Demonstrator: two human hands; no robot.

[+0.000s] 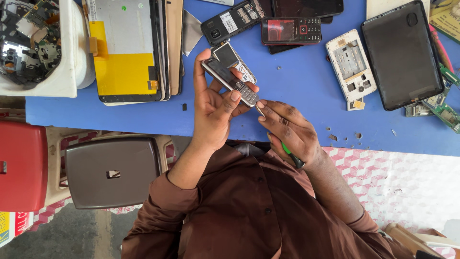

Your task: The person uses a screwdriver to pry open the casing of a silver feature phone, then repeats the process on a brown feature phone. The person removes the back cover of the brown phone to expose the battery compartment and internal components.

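Head view looks down on the left hand [215, 108], whose fingers [234, 96] wrap round a small grey keypad phone [230, 79], thumb pressed on its lower keypad and the other fingers behind its back, holding it tilted above the blue bench [297, 91]. Just beside it, the right hand [290, 129] pinches a thin screwdriver [280, 141] with a green handle; its metal tip touches the phone's lower end.

Judging by its size, the phone is light, stiff and a little slippery, with a fragile screen, so the long edges look like the safest place to grip.

Farther out on the bench lie a black keypad phone [232, 21], a red-and-black phone [291, 30], a white phone frame [350, 64], a dark tablet back [401, 52], green circuit boards [445, 112] and a stack of tablet panels with yellow film [127, 50]. At the left stands a white tray [67, 72] of parts. Below the bench are a brown stool [112, 172] and a red stool [21, 165].
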